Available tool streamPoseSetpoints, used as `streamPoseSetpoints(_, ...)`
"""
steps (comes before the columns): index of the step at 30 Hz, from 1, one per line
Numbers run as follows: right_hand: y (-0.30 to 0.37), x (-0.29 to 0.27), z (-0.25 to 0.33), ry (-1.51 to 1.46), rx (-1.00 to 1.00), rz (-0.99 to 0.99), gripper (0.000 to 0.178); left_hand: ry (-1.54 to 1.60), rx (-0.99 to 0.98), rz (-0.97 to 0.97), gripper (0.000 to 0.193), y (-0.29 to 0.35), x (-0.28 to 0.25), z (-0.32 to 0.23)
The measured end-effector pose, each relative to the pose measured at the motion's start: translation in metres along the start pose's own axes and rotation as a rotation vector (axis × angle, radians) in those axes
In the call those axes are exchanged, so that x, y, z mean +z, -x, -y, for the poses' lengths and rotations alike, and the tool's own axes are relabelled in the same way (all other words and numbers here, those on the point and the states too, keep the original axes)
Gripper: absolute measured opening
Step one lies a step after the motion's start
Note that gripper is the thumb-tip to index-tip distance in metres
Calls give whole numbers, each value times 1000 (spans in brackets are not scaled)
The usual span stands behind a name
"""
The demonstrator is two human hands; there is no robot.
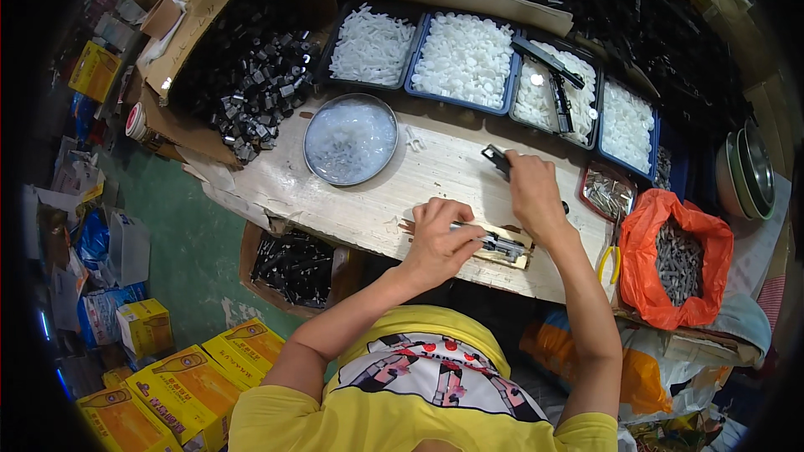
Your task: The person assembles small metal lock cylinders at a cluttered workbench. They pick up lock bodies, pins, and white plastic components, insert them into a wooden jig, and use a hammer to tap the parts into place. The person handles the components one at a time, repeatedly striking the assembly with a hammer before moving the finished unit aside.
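My left hand (440,243) is closed, its fingertips gripping the end of a small grey-and-clear mechanism (502,245). The mechanism lies on a light wooden block (523,263) at the table's near edge. Up and to the right, my right hand (536,188) is closed round a black plastic part (496,159), whose looped end sticks out to the left. The palm hides the rest of that part. Behind it, two long black parts (548,63) lie across a bin of white pieces (536,100).
Trays of white plastic pieces (465,59) line the back. A round metal dish (350,141) and a carton of dark metal pieces (260,92) stand left. At right are a red bag of grey parts (677,264), yellow-handled pliers (610,264) and a tray of pins (608,191).
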State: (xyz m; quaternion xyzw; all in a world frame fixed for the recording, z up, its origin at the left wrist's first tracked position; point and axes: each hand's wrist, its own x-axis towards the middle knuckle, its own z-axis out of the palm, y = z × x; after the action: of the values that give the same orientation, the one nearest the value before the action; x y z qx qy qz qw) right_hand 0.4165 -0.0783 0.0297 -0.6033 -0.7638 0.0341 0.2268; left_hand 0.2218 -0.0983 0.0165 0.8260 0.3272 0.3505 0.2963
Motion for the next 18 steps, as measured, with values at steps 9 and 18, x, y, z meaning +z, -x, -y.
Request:
streamPoseSetpoints(9,43,-44,50,-299,239,104,33,296,-266,-113,27,13,-34,9)
streamPoseSetpoints(18,43,-14,80,-47,-25,119,31,193,-264,-141,27,25,-44,15)
